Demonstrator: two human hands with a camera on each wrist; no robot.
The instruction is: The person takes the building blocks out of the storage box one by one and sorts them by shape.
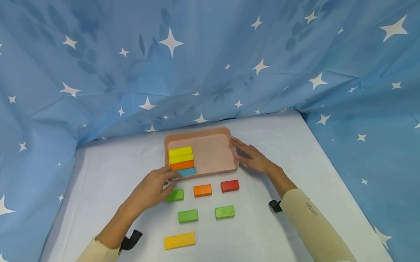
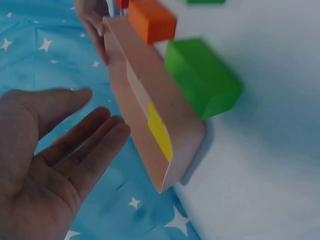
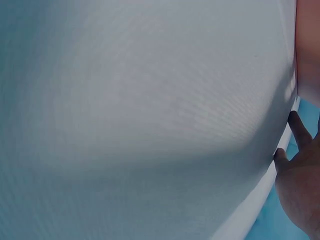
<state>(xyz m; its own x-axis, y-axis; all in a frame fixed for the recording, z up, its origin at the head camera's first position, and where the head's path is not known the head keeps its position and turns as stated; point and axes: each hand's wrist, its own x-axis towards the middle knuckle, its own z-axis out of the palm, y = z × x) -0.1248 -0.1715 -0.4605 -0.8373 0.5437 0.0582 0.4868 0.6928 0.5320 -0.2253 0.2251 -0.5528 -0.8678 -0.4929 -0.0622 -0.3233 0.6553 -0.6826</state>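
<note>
A pink rectangular tray (image 1: 214,150) sits at the back of the white table. Along its left side lie two yellow blocks (image 1: 180,152), an orange block (image 1: 182,165) and a blue block (image 1: 187,172). My left hand (image 1: 154,189) hovers over the tray's near left corner, partly covering the blue block and a green block (image 1: 177,195) outside it. In the left wrist view that hand (image 2: 55,165) holds nothing, fingers loosely extended beside the tray wall (image 2: 165,100). At the tray's right edge, my right hand (image 1: 253,158) rests straight fingers against the rim.
In front of the tray lie an orange block (image 1: 202,190) and a red block (image 1: 230,185). Closer to me are two green blocks (image 1: 188,216) and a longer yellow block (image 1: 179,241). Blue star-patterned cloth (image 1: 206,68) hangs behind and beside the table (image 1: 273,242).
</note>
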